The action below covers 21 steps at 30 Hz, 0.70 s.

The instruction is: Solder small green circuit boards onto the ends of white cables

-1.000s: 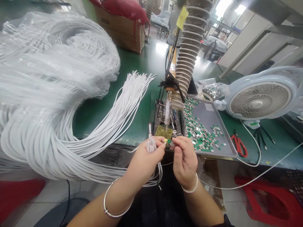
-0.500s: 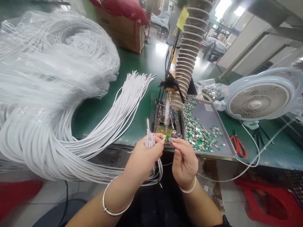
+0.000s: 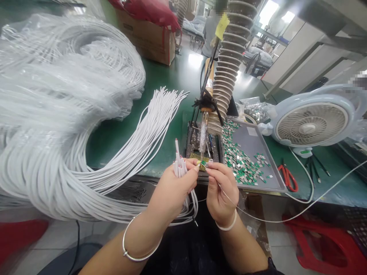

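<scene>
My left hand (image 3: 169, 193) is closed round a bundle of white cables (image 3: 180, 168), whose cut ends show reddish wire tips. Its thumb and forefinger pinch one cable end by a small green-and-silver connector board (image 3: 203, 163). Right under the tip of an upright soldering iron (image 3: 203, 133) sits that board. My right hand (image 3: 223, 191) pinches a thin solder wire (image 3: 252, 217) that trails off to the right, its front end close to the board. Whether solder touches the joint is too small to tell.
A grey tray (image 3: 271, 168) of loose connector boards stands right of the iron, near red-handled pliers (image 3: 288, 177) and a fan (image 3: 312, 124). A large coil of white cables (image 3: 114, 177) covers the left. A ribbed hose (image 3: 235, 57) hangs behind the iron.
My right hand has shifted slightly left, and its solder wire now hangs in a different curve to the right. The left hand's cable bundle has tilted a little left.
</scene>
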Available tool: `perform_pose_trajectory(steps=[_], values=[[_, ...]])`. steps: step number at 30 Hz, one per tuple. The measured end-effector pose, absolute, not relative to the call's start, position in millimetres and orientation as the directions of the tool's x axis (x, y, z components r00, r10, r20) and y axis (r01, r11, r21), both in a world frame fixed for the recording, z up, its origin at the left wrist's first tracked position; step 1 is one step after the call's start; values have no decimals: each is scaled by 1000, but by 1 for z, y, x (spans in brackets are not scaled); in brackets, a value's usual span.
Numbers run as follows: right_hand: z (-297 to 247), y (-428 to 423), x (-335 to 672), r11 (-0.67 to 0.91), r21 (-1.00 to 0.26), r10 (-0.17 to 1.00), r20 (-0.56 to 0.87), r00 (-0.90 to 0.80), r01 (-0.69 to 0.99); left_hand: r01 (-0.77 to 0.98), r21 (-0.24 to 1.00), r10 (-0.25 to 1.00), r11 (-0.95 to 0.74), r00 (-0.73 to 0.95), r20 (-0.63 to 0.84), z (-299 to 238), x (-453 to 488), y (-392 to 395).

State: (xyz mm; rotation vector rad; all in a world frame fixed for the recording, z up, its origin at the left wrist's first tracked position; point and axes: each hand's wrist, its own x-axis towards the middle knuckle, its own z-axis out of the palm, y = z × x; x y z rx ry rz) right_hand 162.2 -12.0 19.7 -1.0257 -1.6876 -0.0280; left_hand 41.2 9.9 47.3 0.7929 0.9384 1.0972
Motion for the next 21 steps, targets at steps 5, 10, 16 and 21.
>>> perform_pose_trajectory(steps=[5, 10, 16, 21], values=[[22, -11, 161, 627, -456, 603, 797, -23, 632, -372, 887, 960, 275, 165, -228, 48, 40, 10], [24, -11, 160, 625, -451, 601, 799, -24, 638, -376, 884, 959, 279, 164, -233, 50, 41, 11], [22, -11, 160, 627, -448, 594, 804, -20, 637, -378, 886, 962, 267, 165, -219, 54, 42, 9], [24, -10, 160, 623, -441, 592, 806, -21, 646, -398, 875, 959, 275, 177, -221, 56, 42, 9]])
